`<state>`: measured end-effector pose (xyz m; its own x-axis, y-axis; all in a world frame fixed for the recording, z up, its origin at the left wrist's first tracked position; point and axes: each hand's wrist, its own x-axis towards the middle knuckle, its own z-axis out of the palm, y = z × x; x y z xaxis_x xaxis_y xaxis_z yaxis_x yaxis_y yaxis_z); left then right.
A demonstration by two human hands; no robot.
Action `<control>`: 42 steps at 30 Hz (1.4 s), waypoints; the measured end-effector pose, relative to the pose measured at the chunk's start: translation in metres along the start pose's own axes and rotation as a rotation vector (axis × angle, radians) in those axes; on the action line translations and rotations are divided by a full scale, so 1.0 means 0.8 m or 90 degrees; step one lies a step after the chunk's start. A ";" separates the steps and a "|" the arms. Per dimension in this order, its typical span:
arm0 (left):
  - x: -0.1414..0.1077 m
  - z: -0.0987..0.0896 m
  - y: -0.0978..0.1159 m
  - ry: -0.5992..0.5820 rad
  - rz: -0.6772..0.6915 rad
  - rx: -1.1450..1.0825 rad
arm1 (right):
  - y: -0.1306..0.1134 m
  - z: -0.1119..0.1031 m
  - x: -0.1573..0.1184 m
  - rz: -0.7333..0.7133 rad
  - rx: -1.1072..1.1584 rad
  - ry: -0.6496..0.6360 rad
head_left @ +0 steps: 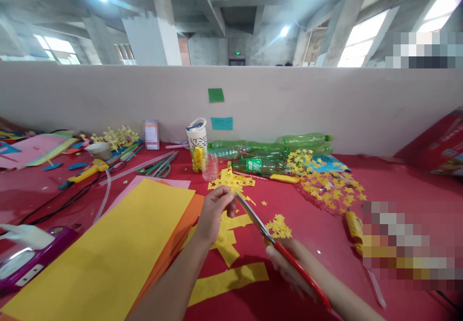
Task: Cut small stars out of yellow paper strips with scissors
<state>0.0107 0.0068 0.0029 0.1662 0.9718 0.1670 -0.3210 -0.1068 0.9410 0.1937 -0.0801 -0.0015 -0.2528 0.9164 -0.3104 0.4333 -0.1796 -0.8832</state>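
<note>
My right hand [292, 265] grips scissors [254, 216] with red handles, their blades pointing up and left. The blade tips reach the fingertips of my left hand [217, 212], which is pinched closed; whatever it pinches is too small to make out. Under my left hand lie cut yellow paper strips [231, 275]. A small heap of yellow paper stars [279, 226] rests just beyond my right hand. Behind my fingers is a yellow sheet with star-shaped cutouts [231, 180].
Yellow sheets [141, 234] cover orange and pink paper at left. Green plastic bottles [267, 164] lie along the partition [289, 104], near a decorated white cup [197, 140]. More stars [325, 181] spread at right. A yellow glue gun [88, 171] and purple power strip [43, 258] sit left.
</note>
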 end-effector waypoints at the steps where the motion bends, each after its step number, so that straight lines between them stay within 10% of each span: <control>1: 0.000 0.000 0.000 -0.003 -0.004 0.003 | 0.001 0.000 0.000 -0.012 -0.001 -0.010; 42: -0.003 0.008 0.001 0.008 0.116 0.166 | 0.004 0.002 -0.002 0.005 0.004 -0.016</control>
<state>0.0158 0.0029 0.0049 0.1157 0.9343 0.3371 -0.0947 -0.3274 0.9401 0.1945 -0.0829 -0.0044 -0.2719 0.9055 -0.3257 0.4296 -0.1887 -0.8831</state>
